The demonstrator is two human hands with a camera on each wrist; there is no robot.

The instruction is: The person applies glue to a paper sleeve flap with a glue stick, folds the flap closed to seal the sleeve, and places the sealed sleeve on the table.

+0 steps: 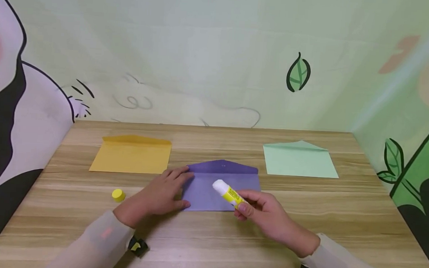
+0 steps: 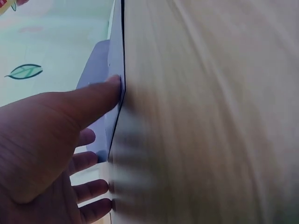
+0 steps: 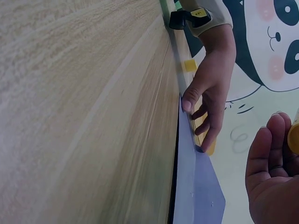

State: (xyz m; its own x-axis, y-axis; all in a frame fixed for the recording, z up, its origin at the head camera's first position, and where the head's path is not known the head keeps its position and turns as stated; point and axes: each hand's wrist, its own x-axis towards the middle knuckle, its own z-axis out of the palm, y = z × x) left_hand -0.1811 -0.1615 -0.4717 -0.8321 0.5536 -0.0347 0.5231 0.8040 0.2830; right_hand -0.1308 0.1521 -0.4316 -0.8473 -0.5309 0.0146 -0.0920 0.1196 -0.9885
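Pale green wall [image 1: 204, 59] with cartoon drawings stands behind the wood-grain desk [image 1: 364, 217] on my feed, and three envelopes lie across the desk top: yellow envelope [image 1: 130, 158] far left, green envelope [image 1: 301, 164] far right, and purple envelope [image 1: 203, 190] between them and nearer to me. I see the left hand [image 1: 161, 192] relaxed, fingers spread, grasping nothing; its thumb touches the purple envelope near the near left corner and its fingertips rest by the left edge, so I judge it is steadying the paper. The right hand [image 1: 266, 217] is curled round the lower part of the glue stick [image 1: 229, 193], holding it tilted over the purple envelope, white end toward the far left; from the right wrist I read it as clear of the paper. As for progress, the cap [image 1: 118, 195] is off and sits on the desk left of the left hand, so the glue is ready. All three flaps point to the far side, unfolded, and I would call none of them sealed. I make out tiny specks on the purple flap [image 1: 223, 167], but cannot tell whether they are glue. Gluing and closing look to me like the work left.
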